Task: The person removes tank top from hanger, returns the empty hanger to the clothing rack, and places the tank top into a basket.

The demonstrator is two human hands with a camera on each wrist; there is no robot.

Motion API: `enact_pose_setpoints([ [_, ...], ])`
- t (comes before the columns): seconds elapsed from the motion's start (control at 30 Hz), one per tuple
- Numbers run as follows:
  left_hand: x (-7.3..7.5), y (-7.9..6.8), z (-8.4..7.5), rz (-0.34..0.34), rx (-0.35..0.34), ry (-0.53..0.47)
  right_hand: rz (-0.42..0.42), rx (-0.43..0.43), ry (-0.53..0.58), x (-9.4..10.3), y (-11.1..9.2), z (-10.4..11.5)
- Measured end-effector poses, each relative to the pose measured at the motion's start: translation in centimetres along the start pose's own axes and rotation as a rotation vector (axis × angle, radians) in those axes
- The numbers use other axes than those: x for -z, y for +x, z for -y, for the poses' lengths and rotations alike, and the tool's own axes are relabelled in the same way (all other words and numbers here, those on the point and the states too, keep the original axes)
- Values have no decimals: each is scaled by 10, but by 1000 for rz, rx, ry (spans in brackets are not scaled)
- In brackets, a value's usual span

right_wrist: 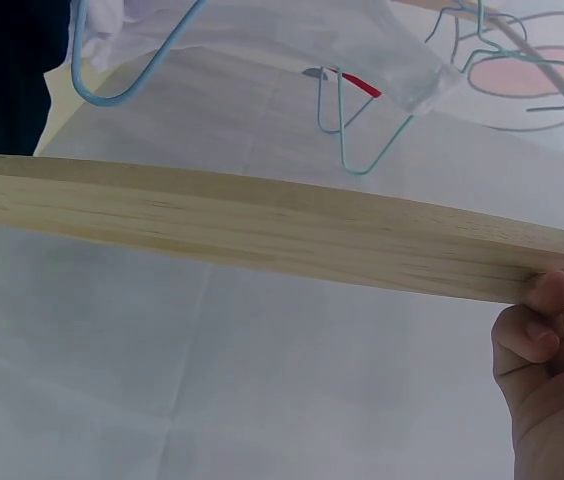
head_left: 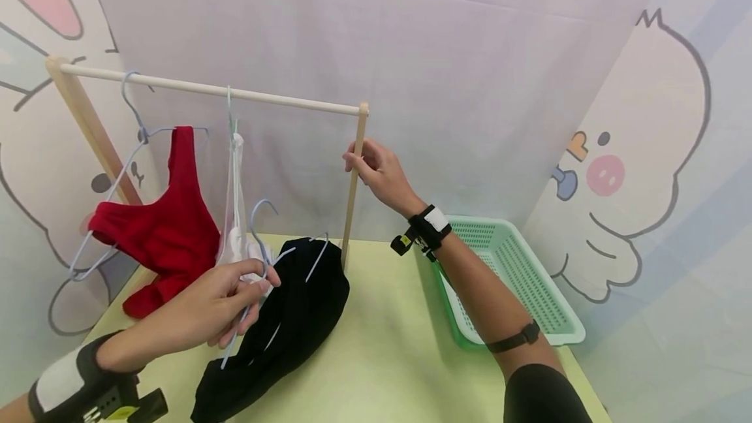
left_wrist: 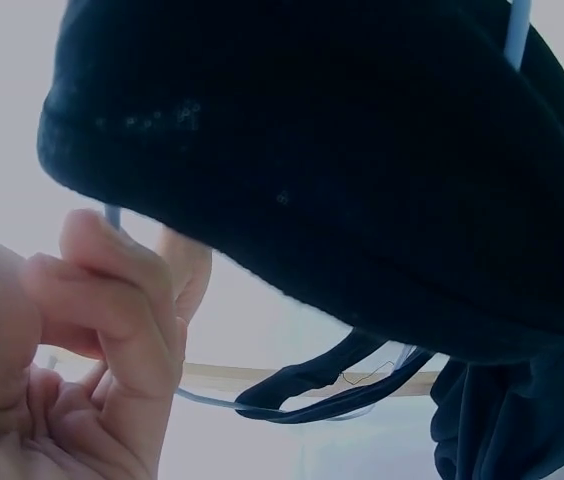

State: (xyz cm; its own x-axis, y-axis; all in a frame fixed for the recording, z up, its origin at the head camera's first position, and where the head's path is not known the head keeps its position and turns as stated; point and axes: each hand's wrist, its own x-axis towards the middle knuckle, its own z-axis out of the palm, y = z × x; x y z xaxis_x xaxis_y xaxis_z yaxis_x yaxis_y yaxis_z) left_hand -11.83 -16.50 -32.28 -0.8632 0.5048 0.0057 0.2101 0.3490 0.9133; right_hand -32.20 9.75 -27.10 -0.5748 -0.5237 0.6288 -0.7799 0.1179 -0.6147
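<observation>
My left hand (head_left: 226, 302) pinches a light blue hanger (head_left: 252, 222) just below its hook. A black garment (head_left: 305, 325) hangs from this hanger over the table; in the left wrist view the black cloth (left_wrist: 312, 170) fills the space above the curled fingers. My right hand (head_left: 384, 175) grips the right wooden post (head_left: 350, 214) of a small clothes rack, below its top end. In the right wrist view, the thumb and fingers close around that post (right_wrist: 262, 225). The hanger's hook is free of the rack's rod (head_left: 276, 99).
A red tank top (head_left: 170, 227) on a blue hanger and a white garment (head_left: 235, 214) on a pale green hanger hang from the rod's left half. On the right of the yellow table (head_left: 382, 338) stands a green basket (head_left: 529, 266). Printed curtains surround the table.
</observation>
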Motion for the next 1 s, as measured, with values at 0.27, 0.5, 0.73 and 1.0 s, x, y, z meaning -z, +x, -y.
enact_pose_setpoints([
  [0.27,-8,-1,12,9,-28,20,-3,-16,-3,-4,-1,-1],
  [0.5,-10,-1,17,14,-31,32,-10,-10,-15,-5,-2,-2],
  [0.73,-9,0,19,14,-14,41,-11,-86,3,-7,-5,-1],
  [1.0,-11,2,21,23,-35,22,-14,-140,-17,-6,-22,0],
])
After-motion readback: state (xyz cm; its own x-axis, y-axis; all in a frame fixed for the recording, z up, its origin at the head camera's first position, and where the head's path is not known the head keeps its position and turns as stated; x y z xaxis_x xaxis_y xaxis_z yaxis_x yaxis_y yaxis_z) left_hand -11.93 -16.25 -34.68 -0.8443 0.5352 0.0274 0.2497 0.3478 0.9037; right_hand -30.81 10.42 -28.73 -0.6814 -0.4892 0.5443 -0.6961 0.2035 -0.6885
